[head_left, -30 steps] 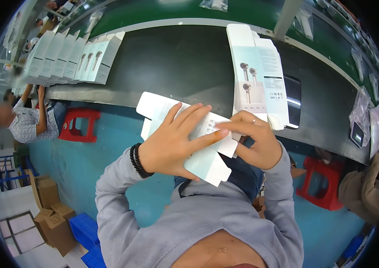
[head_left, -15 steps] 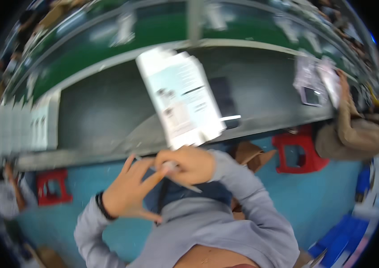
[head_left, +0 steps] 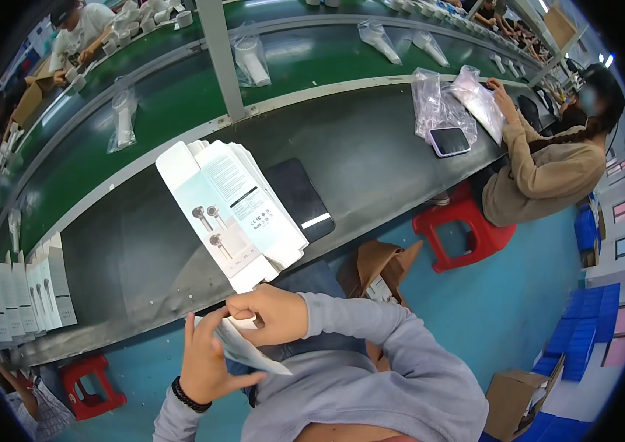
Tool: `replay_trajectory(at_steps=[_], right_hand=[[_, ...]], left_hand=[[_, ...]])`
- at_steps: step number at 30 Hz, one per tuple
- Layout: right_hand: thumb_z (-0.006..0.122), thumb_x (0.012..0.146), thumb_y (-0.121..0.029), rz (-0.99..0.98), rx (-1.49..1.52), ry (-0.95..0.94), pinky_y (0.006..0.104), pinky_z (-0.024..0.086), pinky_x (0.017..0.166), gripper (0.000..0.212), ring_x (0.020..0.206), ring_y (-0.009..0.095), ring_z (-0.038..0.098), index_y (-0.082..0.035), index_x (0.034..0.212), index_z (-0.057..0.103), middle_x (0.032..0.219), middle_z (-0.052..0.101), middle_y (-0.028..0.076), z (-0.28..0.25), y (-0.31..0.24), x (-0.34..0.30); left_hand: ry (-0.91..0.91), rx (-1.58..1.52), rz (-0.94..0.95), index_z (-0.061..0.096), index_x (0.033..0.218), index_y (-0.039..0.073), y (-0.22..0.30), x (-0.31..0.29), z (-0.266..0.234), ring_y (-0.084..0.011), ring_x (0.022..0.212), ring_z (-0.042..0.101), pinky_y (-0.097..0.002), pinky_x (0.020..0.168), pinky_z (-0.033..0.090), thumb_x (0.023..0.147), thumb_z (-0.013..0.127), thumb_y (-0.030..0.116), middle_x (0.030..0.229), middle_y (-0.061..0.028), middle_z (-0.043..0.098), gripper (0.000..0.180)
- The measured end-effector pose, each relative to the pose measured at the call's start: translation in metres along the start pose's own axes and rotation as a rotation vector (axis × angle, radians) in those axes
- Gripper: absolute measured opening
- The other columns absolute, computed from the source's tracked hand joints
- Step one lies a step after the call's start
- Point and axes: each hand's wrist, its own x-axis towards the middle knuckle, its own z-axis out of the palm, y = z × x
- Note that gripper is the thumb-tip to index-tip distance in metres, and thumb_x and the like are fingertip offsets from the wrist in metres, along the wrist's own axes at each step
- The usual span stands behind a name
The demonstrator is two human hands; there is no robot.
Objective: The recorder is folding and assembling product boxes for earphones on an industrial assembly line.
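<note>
Close to my body, above my lap, a small pale paper box (head_left: 245, 352) is held tilted between my two hands. My left hand (head_left: 205, 361), with a black bracelet at its wrist, grips the box's left side, thumb along the near edge and fingers up the far end. My right hand (head_left: 274, 313) is curled at the upper edge of the box, its fingertips partly hidden there. Just beyond, a stack of flat white and pale-blue boxes (head_left: 235, 214) printed with earphones lies on the dark worktable (head_left: 128, 221).
A black phone (head_left: 299, 197) lies beside the stack. Standing boxes (head_left: 51, 291) line the table's left end. At right, a person on a red stool (head_left: 456, 228) handles plastic bags (head_left: 438, 103) near another phone (head_left: 449, 141). Beyond runs a green conveyor (head_left: 305, 59) with bagged white parts. A brown carton (head_left: 382, 269) stands below.
My view has swung, so the table and stack sit further left and look sharper. The box in my hands, earlier seen nearly edge-on, now shows a broad side.
</note>
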Motion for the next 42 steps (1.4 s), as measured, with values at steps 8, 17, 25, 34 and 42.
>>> replay_trajectory(at_steps=[8,17,25,34,42], right_hand=[[0.056,0.071,-0.001,0.01,-0.039,0.041,0.0278,0.032,0.042,0.018,0.043,0.019,0.039,-0.004,0.069,0.038,0.055,0.038,0.008,-0.003,-0.005,-0.005],[0.061,0.073,-0.011,0.145,0.485,-0.083,0.0299,0.041,0.058,0.043,0.064,0.02,0.055,-0.005,0.113,0.046,0.07,0.052,0.006,-0.021,-0.001,-0.013],[0.067,0.076,-0.026,0.112,0.244,0.378,0.0308,0.048,0.061,0.049,0.074,0.027,0.064,0.004,0.109,0.048,0.084,0.062,0.017,0.057,0.014,-0.031],[0.068,0.076,-0.021,0.156,0.276,0.318,0.029,0.051,0.064,0.037,0.073,0.023,0.066,0.0,0.103,0.055,0.08,0.065,0.016,0.055,-0.005,-0.011],[0.056,0.087,-0.017,0.209,0.271,0.334,0.0258,0.048,0.067,0.027,0.077,0.011,0.06,0.003,0.105,0.055,0.089,0.065,0.011,0.07,0.021,-0.008]], left_hand=[[0.027,0.009,0.07,-0.012,0.136,0.035,0.004,0.003,0.003,-0.0428,0.106,0.044,-0.0609,0.086,0.031,0.051,0.081,0.038,0.127,-0.0233,0.034,0.127],[0.286,-0.11,-0.049,0.005,0.137,0.004,-0.006,-0.03,0.002,-0.0257,0.096,0.053,-0.0334,0.078,0.045,0.065,0.076,0.013,0.115,-0.0171,0.046,0.102],[0.832,-0.551,-0.354,0.01,0.139,0.007,0.02,0.008,0.011,-0.0192,0.101,0.043,-0.0313,0.09,0.036,0.069,0.068,0.005,0.118,-0.0088,0.037,0.091],[1.098,-0.354,-0.415,0.005,0.139,0.005,-0.003,-0.008,0.014,-0.0204,0.11,0.038,-0.0341,0.092,0.034,0.07,0.068,0.004,0.127,-0.0143,0.031,0.094],[0.917,-0.504,-0.497,-0.02,0.135,0.005,-0.002,-0.047,0.033,-0.0125,0.061,0.057,-0.02,0.057,0.042,0.084,0.053,0.001,0.081,-0.0151,0.063,0.089]])
